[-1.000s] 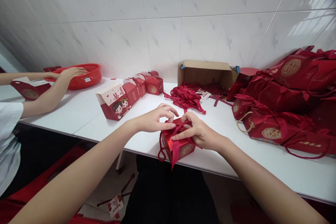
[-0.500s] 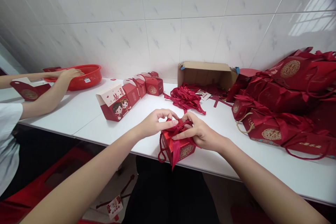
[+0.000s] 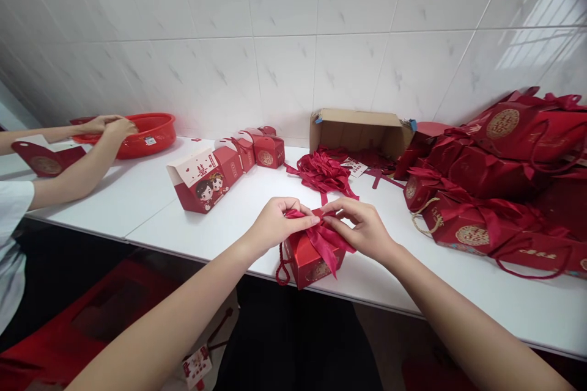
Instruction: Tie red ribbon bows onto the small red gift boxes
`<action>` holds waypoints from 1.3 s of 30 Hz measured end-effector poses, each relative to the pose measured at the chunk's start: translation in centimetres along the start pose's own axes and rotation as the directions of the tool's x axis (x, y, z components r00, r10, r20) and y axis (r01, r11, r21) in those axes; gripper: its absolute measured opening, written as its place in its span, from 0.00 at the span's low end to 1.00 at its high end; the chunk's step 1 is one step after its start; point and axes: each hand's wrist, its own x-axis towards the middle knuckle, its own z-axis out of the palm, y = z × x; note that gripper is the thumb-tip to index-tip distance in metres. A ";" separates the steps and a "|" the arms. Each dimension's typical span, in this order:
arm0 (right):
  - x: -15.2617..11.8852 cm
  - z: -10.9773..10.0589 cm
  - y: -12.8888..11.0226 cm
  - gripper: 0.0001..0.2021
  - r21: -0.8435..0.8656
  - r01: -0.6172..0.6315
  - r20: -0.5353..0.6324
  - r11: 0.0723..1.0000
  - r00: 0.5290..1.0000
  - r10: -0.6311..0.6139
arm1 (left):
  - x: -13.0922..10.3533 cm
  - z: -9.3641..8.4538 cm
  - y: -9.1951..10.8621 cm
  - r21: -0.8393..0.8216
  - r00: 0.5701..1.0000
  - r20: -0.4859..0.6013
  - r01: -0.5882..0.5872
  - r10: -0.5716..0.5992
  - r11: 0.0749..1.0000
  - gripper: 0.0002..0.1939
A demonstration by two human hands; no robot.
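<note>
In front of me, at the table's near edge, stands a small red gift box (image 3: 306, 263) with a gold emblem and a red cord handle (image 3: 283, 269) hanging at its left side. A red ribbon (image 3: 323, 241) is gathered on its top, one tail hanging down over the front. My left hand (image 3: 279, 223) pinches the ribbon between thumb and fingers. On the other side my right hand (image 3: 360, 227) also pinches the ribbon, close to the left fingertips. Whether a knot is formed under the fingers is hidden.
Behind the box lies a heap of red ribbons (image 3: 323, 172) before an open cardboard box (image 3: 362, 128). Several red boxes (image 3: 202, 180) stand in a row left of centre. Finished-looking boxes (image 3: 495, 174) pile up at right. A co-worker's hands (image 3: 114, 127) are at a red basin (image 3: 156, 137).
My right hand has shifted slightly right, its fingers now pinching at the ribbon's middle. The hanging ribbon tail has swung to the right. The co-worker's hands have come together over the basin.
</note>
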 end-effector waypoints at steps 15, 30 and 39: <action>-0.4 -0.5 0.6 0.07 -0.129 0.061 -0.030 0.990 0.997 -0.066 | -0.1 -0.4 -0.1 0.136 0.999 0.042 -0.025 0.019 0.990 0.13; 0.7 0.1 -0.2 0.12 0.589 -0.439 0.022 0.679 0.848 0.530 | -0.4 0.7 0.2 0.221 0.998 -0.040 -0.047 0.057 0.974 0.11; 0.9 -0.4 -0.1 0.15 0.689 -0.427 -0.066 0.586 0.768 0.637 | -0.4 0.9 0.0 0.145 0.999 -0.028 0.026 -0.022 0.989 0.14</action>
